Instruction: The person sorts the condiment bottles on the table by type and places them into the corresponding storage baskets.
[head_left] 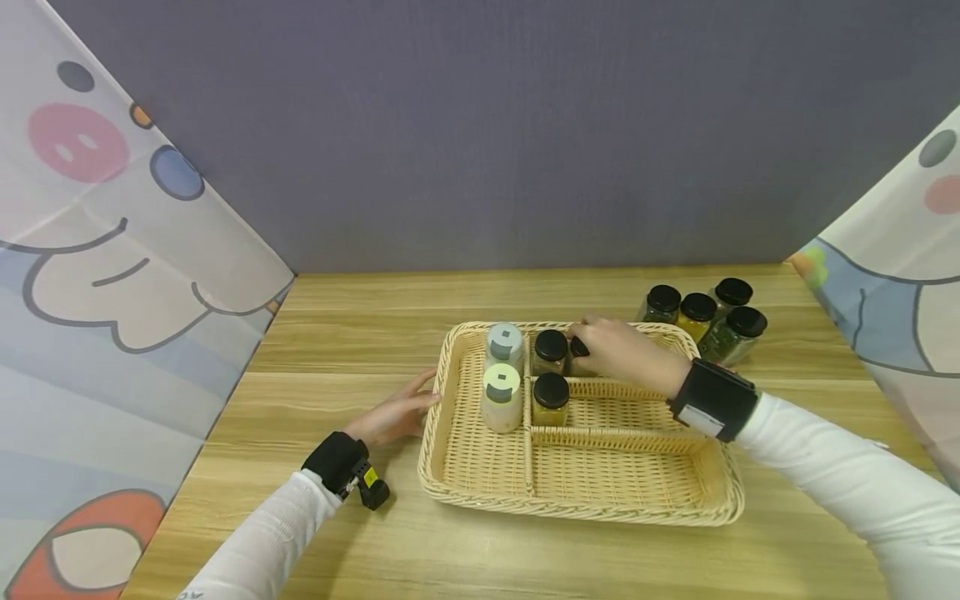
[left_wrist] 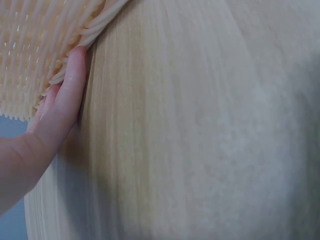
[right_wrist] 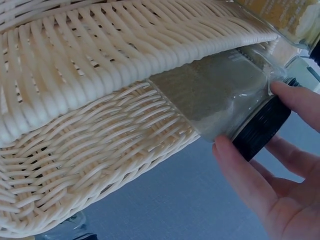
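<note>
A woven basket point(head_left: 480, 500) with dividers stands on the table. My right hand point(head_left: 630, 354) reaches into its back right compartment and pinches a glass spice jar point(right_wrist: 215, 95) near its black lid, thumb and fingers on opposite sides. Grey-brown powder fills that jar, which is partly behind the divider in the right wrist view. To its left is a black-lidded jar point(head_left: 551, 346), and a yellow spice jar point(head_left: 551, 408) stands in the middle compartment. Straight fingers of my left hand point(head_left: 393, 417) touch the basket's left side; they lie along the woven wall in the left wrist view.
Two white-bodied shakers, one with a pale blue top point(head_left: 504, 340) and one with a yellow-green top point(head_left: 501, 404), stand in the left compartment. Several black-lidded jars point(head_left: 697, 312) are grouped behind the basket's right corner. A grey wall point(head_left: 525, 167) rises at the table's back edge.
</note>
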